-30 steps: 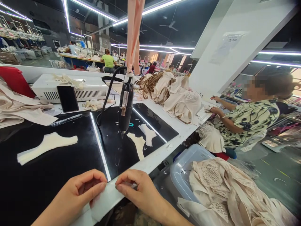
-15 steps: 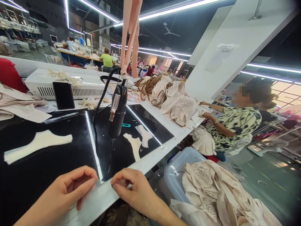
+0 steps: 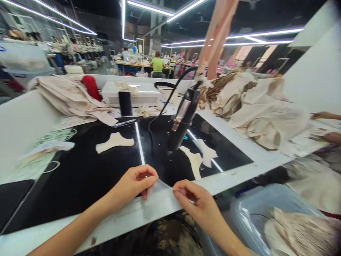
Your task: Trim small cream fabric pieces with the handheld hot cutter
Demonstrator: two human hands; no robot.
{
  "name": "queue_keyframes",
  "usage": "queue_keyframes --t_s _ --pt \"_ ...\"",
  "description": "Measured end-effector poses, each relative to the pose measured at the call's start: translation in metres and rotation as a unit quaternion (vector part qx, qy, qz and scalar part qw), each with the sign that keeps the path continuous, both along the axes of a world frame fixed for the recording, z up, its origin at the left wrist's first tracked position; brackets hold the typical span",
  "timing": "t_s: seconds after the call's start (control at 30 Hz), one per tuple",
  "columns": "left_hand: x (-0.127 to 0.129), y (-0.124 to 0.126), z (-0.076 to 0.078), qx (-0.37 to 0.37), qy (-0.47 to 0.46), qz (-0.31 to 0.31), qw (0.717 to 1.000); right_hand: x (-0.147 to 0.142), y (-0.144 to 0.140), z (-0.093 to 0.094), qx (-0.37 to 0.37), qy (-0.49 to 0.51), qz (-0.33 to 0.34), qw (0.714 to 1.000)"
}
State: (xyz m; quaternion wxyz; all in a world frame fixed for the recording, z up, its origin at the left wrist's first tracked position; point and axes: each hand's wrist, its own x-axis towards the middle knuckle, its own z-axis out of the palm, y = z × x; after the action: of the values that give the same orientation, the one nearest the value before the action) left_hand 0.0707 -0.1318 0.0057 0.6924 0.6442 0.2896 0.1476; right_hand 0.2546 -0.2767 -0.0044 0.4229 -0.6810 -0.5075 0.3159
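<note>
My left hand [image 3: 134, 185] and my right hand [image 3: 197, 202] pinch the two ends of a thin, translucent strip [image 3: 162, 190] stretched between them over the front edge of the black worktable [image 3: 80, 177]. Just beyond the strip a black hand-held tool [image 3: 182, 121] hangs tilted on its cable, tip down over the table. Two cream cut fabric pieces [image 3: 198, 158] lie under the tool, and another cream piece [image 3: 114, 141] lies to the left.
A white machine box [image 3: 133, 94] with a dark phone [image 3: 125, 103] stands at the back. Piles of beige fabric [image 3: 255, 106] fill the right side and back left [image 3: 71, 99]. A clear plastic bin [image 3: 247, 220] with lace fabric sits lower right. People work in the distance.
The view has swung left and the co-worker on the right has left the frame. My hands still hold the strip, now a little farther apart and lifted slightly.
</note>
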Motion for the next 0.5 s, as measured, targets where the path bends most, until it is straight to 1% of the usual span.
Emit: queue_keyframes --t_s 0.1,0.23,0.37,0.47,0.5 --pt "0.002 -0.003 0.001 -0.024 -0.019 0.022 0.999 0.002 0.000 -0.002 -0.015 0.000 -0.009 1.000" --pt "0.001 -0.005 0.003 -0.022 -0.021 0.031 0.999 0.002 0.000 -0.001 -0.022 0.004 0.001 1.000" --pt "-0.003 -0.001 -0.003 0.017 0.008 0.013 1.000 -0.004 0.001 0.003 0.005 0.004 -0.003 1.000" --pt "-0.004 0.006 -0.011 0.054 0.048 0.025 0.997 -0.008 0.005 0.005 0.023 0.003 -0.014 1.000" --pt "-0.003 0.008 -0.013 0.056 0.057 0.025 0.996 -0.009 0.006 0.006 0.028 -0.003 -0.017 0.999"
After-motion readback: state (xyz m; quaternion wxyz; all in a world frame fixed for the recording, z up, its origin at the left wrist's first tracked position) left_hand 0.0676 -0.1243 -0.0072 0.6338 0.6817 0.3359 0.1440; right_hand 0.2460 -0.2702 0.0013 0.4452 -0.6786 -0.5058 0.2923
